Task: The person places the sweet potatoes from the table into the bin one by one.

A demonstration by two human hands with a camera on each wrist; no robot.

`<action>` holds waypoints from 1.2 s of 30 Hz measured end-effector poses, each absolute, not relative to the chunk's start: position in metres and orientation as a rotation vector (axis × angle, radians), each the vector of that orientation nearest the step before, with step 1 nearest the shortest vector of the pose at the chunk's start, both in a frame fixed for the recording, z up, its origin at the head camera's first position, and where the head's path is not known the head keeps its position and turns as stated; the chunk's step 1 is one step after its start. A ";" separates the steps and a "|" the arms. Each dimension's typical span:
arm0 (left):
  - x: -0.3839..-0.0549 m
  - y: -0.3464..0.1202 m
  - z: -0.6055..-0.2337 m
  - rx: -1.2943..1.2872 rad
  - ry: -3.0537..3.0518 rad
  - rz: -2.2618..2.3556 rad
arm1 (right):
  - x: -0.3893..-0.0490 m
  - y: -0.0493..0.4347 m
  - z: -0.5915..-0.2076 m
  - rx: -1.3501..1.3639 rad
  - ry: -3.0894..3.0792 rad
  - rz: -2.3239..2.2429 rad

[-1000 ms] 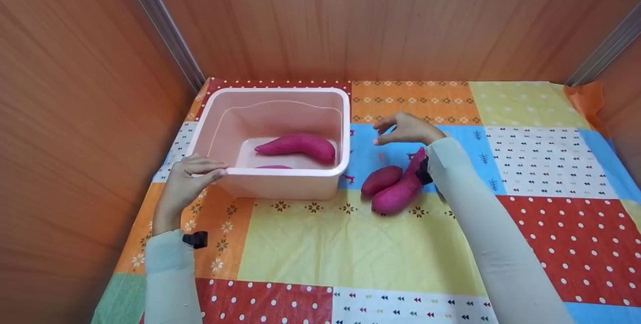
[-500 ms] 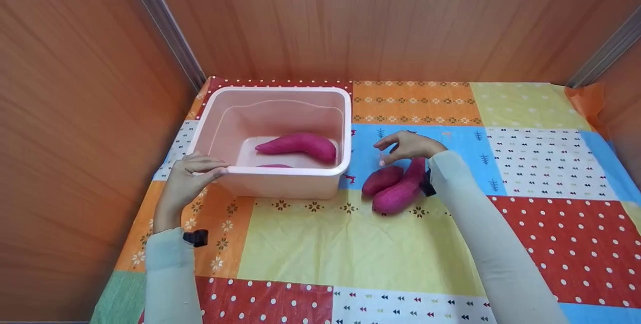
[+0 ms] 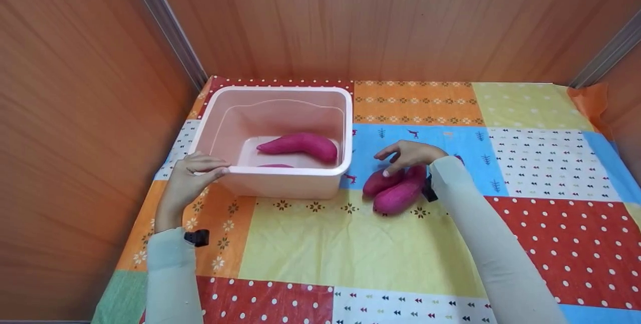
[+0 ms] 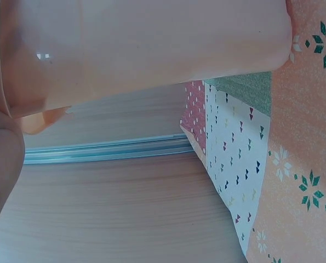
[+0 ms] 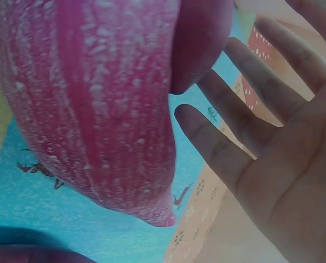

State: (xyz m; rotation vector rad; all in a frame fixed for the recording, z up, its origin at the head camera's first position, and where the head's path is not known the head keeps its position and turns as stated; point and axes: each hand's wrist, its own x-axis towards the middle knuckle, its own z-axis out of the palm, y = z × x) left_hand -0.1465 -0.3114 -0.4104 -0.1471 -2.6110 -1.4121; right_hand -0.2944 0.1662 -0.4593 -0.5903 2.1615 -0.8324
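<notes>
My left hand (image 3: 185,184) grips the front left corner of a pale pink plastic tub (image 3: 280,184), fingers on the rim and thumb at the front. Inside the tub lies a curved magenta sweet potato (image 3: 300,146); a second sweet potato (image 3: 275,166) shows only as a sliver behind the front wall. Right of the tub, my right hand (image 3: 413,153) hovers over a short sweet potato (image 3: 376,184) and a longer, tapered sweet potato (image 3: 395,199), lying side by side. In the right wrist view its fingers (image 5: 217,148) are spread, around nothing.
Another sweet potato (image 5: 36,255) shows at the right wrist view's lower edge, mostly out of frame. A patchwork-print cloth (image 3: 300,244) covers the table. Wood-grain panels (image 3: 380,23) stand behind and at both sides.
My right hand has come down towards the two sweet potatoes beside the tub, its thumb now in front of the short one. My left hand has stayed on the tub's rim.
</notes>
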 end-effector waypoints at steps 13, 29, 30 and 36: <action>-0.148 -0.314 -0.415 -0.204 -2.578 -1.392 | -0.297 0.170 -0.470 -0.727 2.137 -0.752; -0.149 -0.314 -0.415 -0.196 -2.576 -1.391 | -0.296 0.169 -0.476 -0.733 2.112 -0.702; -0.149 -0.314 -0.416 -0.196 -2.572 -1.392 | -0.297 0.169 -0.476 -0.738 2.116 -0.703; -0.148 -0.312 -0.415 -0.198 -2.569 -1.377 | -0.295 0.169 -0.478 -0.712 2.134 -0.698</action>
